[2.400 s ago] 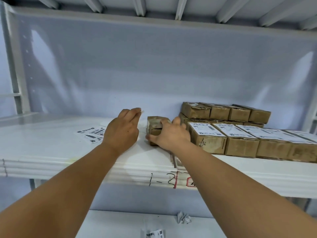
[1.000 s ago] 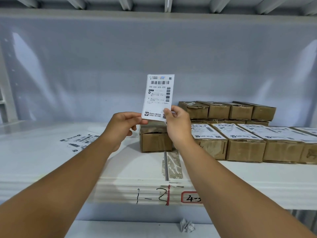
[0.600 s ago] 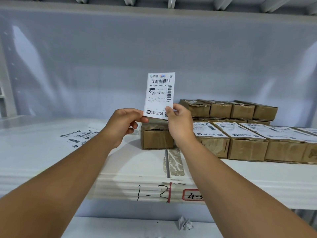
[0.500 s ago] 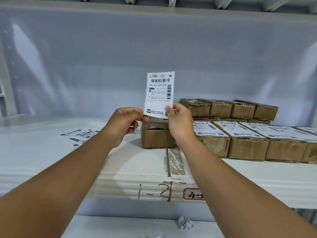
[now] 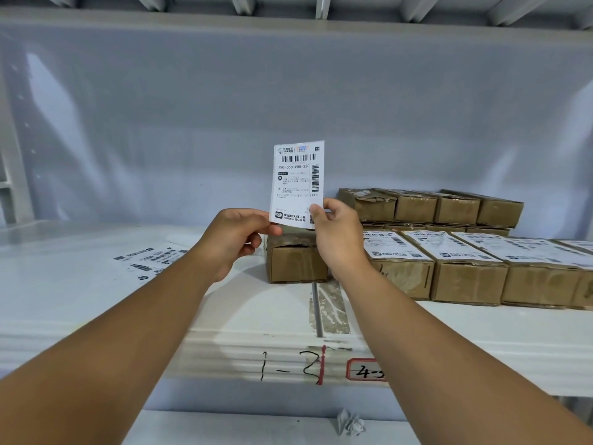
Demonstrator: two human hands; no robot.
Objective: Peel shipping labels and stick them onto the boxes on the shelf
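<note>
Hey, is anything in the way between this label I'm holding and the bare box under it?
Nothing visible. Left hand and right hand pinch the label by its bottom corners just above the unlabelled box; only air lies between, though the hands hide part of its top.

White shelf [image 5: 96, 300]: bare brown box [image 5: 296, 263] at centre; loose label sheets [image 5: 150, 260] left of it; row of labelled boxes [image 5: 465, 271] right of it; stacked boxes [image 5: 430, 207] behind-right; taped seam [image 5: 330, 308] just before it.
</note>
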